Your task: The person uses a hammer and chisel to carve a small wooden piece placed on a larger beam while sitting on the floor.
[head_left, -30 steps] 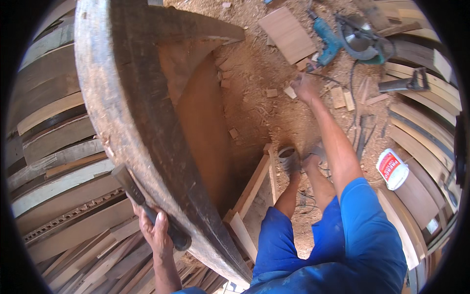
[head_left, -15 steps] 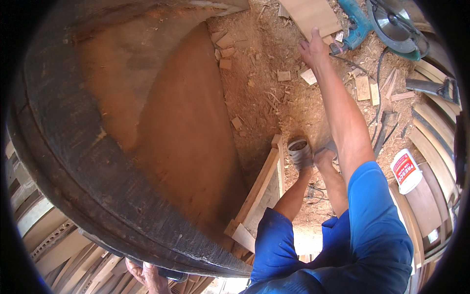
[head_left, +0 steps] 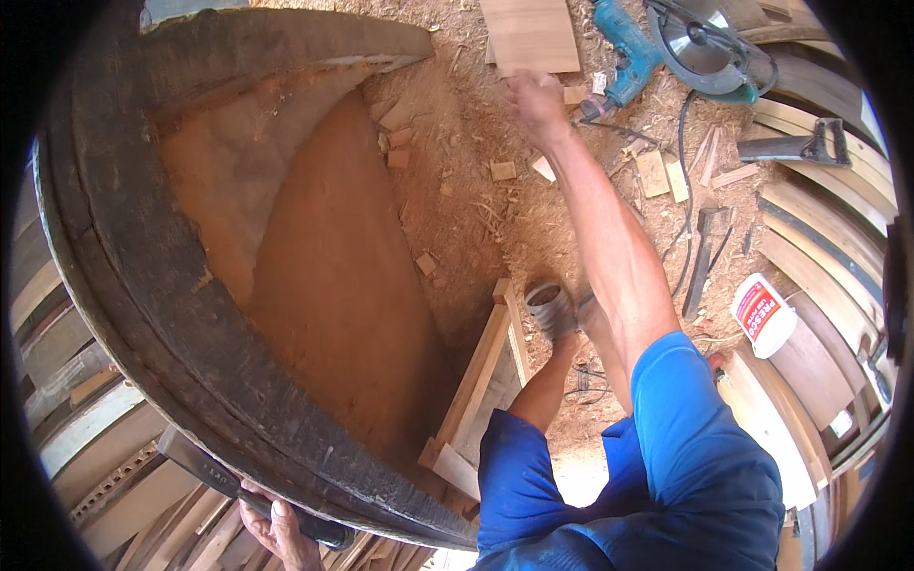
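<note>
Stretched far forward over the floor, my right hand [head_left: 538, 103] is closed at the near edge of a flat light-brown board [head_left: 530, 36]; its fingertips are blurred and partly hidden. At the lower left, beyond the rim of a large dark curved structure [head_left: 286, 395], my left hand [head_left: 283, 535] is closed around a tool with a flat grey end [head_left: 198, 461] and a black grip. Its exact kind is unclear, and the rim overlaps part of it. A teal power drill [head_left: 633, 59] lies to the right of the board.
Next to the drill lies a circular saw [head_left: 703, 46]. A handsaw [head_left: 795, 145], a white-and-red tub [head_left: 764, 316] and curved planks [head_left: 828, 257] line the right side. Wood offcuts [head_left: 653, 173] and shavings cover the floor. A wooden frame [head_left: 476, 376] stands by my legs; planks [head_left: 124, 495] lie lower left.
The board has turned straighter, with my right hand at its near edge. The view has shifted, so the floor things sit further left. More of the tool at my left hand now shows.
</note>
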The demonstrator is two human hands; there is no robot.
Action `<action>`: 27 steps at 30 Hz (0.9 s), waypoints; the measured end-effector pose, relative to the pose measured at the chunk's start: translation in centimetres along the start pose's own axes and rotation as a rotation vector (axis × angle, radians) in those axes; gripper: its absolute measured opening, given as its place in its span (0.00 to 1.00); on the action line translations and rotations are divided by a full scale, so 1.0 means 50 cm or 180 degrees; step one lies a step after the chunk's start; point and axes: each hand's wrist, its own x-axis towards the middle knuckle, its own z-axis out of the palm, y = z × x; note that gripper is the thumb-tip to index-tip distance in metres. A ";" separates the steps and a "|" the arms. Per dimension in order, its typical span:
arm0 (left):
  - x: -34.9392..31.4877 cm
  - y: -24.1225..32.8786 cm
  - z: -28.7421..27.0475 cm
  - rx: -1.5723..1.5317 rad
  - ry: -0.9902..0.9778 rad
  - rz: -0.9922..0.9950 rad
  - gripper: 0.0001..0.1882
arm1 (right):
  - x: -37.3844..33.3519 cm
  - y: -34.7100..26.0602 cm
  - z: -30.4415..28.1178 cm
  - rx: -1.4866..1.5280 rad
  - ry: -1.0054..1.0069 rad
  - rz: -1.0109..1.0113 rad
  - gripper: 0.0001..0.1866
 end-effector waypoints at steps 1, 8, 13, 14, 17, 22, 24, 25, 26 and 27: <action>-0.001 -0.003 -0.010 0.0057 -0.0037 0.0020 0.29 | 0.011 -0.001 -0.026 -0.0001 0.0020 -0.0021 0.21; -0.013 0.021 0.011 0.0248 0.0365 -0.0084 0.32 | 0.102 -0.070 -0.094 -0.3178 0.0503 -0.0348 0.60; -0.007 0.023 0.013 0.0632 0.0663 -0.0368 0.37 | 0.135 -0.038 -0.017 -0.4351 0.0598 0.0048 0.70; -0.008 0.021 0.008 0.0604 0.0704 -0.0358 0.36 | 0.139 -0.028 -0.012 -0.4348 0.0581 0.0051 0.70; -0.008 0.008 0.000 0.0534 0.0729 -0.0296 0.33 | 0.161 0.012 -0.013 -0.4044 0.0734 -0.0007 0.72; -0.024 -0.033 -0.043 0.0440 0.0804 -0.0104 0.29 | 0.150 -0.047 -0.007 -0.4036 0.0349 0.0248 0.65; -0.035 -0.023 -0.034 0.0347 0.0784 -0.0097 0.27 | 0.084 -0.116 -0.028 -0.3049 -0.0470 0.0002 0.62; -0.010 0.027 0.017 0.0204 0.0598 -0.0395 0.22 | 0.066 -0.138 -0.053 -0.2056 -0.1204 -0.0174 0.58; -0.003 0.035 0.012 0.0346 0.0448 -0.0448 0.21 | 0.074 -0.121 -0.102 -0.1146 -0.1319 0.0023 0.56; 0.003 0.032 0.003 0.0201 0.0244 -0.0370 0.21 | 0.082 -0.105 -0.147 -0.0242 -0.1418 0.0200 0.53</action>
